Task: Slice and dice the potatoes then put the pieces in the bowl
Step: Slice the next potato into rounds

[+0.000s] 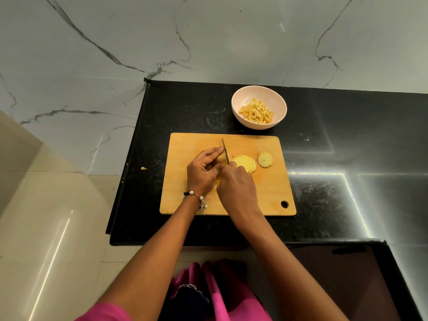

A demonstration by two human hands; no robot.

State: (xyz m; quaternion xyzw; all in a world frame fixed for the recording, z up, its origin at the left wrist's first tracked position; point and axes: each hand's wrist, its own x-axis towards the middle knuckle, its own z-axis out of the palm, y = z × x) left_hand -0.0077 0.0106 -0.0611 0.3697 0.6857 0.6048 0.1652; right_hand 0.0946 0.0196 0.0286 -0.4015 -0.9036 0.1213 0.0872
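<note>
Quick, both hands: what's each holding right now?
Left hand: holds the potato.
Right hand: grips the knife, handle hidden.

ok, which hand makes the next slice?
Right. The right hand grips the knife, blade against the potato; the left hand holds the potato steady.

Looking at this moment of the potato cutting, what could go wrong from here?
1. The left hand grips the potato with its fingertips right beside the knife blade, so a slip might nick them.
2. The remaining piece looks small, so it may roll under the blade.
3. The end slice lies near the right edge of the cutting board and could be pushed off.
</note>
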